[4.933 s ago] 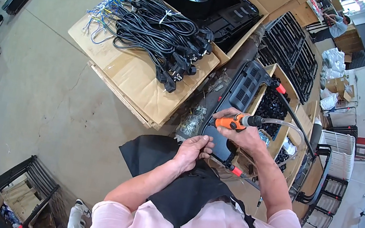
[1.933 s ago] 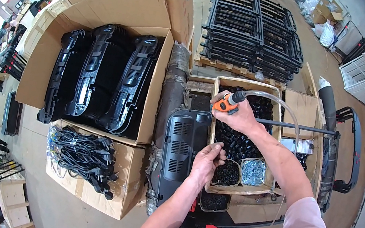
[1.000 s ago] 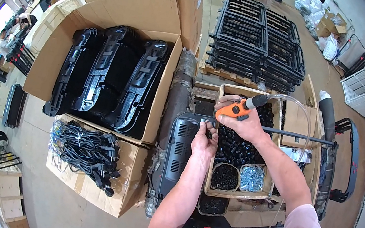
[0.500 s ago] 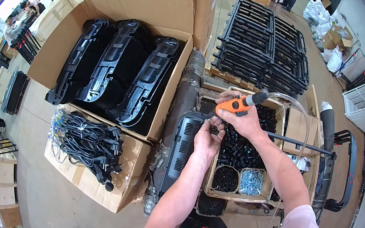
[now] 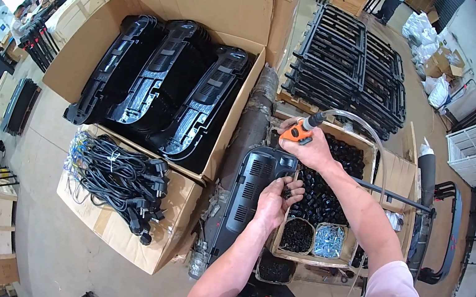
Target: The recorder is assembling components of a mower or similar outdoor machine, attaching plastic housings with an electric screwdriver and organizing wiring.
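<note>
My right hand (image 5: 316, 154) is wrapped round an orange and grey air screwdriver (image 5: 297, 134), with a clear hose (image 5: 374, 130) running from its top. The tool stands over the upper end of a long black plastic housing (image 5: 247, 197) with vent slots; its tip is hard to make out. Beside the housing's right edge, my left hand (image 5: 271, 204) is palm up with curled fingers, holding small dark screws (image 5: 286, 192). Right of it lies a wooden tray of shiny black plastic parts (image 5: 320, 205).
Small boxes hold black screws (image 5: 298, 235) and silver-blue screws (image 5: 328, 241). A carton (image 5: 231, 141) of black housings stands left, above bundled black power cords (image 5: 114, 175). Black metal frames (image 5: 352, 67) are stacked beyond. A bar (image 5: 393, 196) crosses the tray's right side.
My left hand has drawn back from the screwdriver, toward me. The right hand has tilted the screwdriver more upright over the housing's upper end. The whole view has shifted slightly.
</note>
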